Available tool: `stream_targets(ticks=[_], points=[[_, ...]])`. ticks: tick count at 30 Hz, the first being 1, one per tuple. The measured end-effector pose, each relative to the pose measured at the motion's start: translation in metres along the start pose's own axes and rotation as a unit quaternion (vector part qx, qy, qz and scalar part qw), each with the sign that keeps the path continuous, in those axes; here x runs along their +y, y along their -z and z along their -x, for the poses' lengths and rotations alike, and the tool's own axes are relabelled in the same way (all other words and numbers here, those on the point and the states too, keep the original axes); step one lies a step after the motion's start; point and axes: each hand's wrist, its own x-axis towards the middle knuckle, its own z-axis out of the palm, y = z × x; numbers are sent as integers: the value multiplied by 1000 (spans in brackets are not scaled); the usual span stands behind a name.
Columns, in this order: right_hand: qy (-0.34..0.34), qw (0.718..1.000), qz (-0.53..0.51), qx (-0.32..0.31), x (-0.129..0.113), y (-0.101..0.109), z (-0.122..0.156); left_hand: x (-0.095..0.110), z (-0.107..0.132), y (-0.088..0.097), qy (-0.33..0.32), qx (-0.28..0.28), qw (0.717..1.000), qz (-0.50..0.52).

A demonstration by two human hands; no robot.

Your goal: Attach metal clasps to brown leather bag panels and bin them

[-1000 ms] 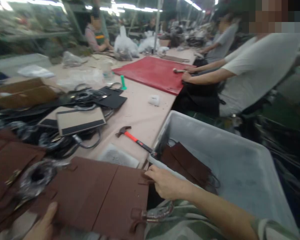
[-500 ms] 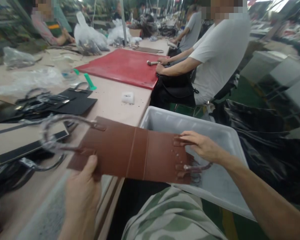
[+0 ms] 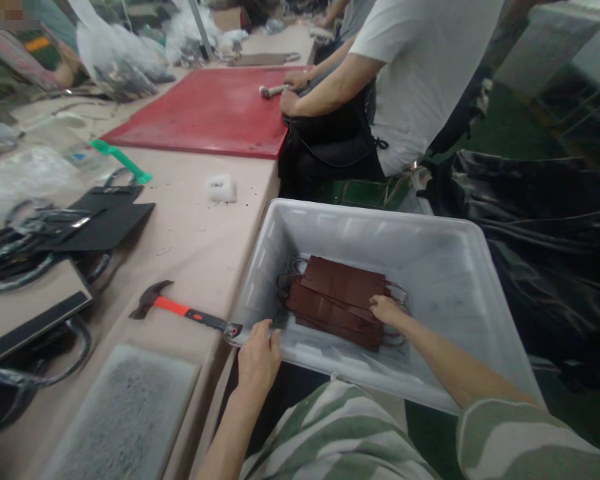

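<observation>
Inside a white plastic bin [image 3: 380,217] lies a small stack of brown leather bag panels [image 3: 343,280] with plastic-wrapped handles at both ends. My right hand [image 3: 389,312] reaches down into the bin, its fingers closed on the right edge of the top bag panel. At the bin's near left rim, my left hand [image 3: 258,357] holds nothing, with thumb and fingers apart. A claw hammer [image 3: 185,313] with an orange and black handle rests on the table just left of that hand.
A speckled grey slab [image 3: 125,413] lies on the table [image 3: 205,247]. Black bag pieces [image 3: 115,217] are heaped at left. Beyond are a white roll [image 3: 221,189], a green tool [image 3: 123,160] and a red board [image 3: 205,110], where a co-worker [image 3: 420,80] sits.
The brown bag panel, held in both hands above the table edge, has gone down into the bin. My left hand has let go of it and moved right. The hammer and slab are uncovered.
</observation>
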Motion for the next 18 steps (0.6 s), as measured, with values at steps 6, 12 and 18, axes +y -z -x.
stream_targets(ticks=[6,12,18], points=[[-143,951,-243,-123,-14,-92,-22,13,-4,-34,-76,-33,992,-90],[-229,890,-377,-111,-2,-120,-42,14,-5,-42,-85,-49,983,-155],[-186,904,-379,-62,1,-105,-82,12,-7,-41,-97,-55,979,-170]])
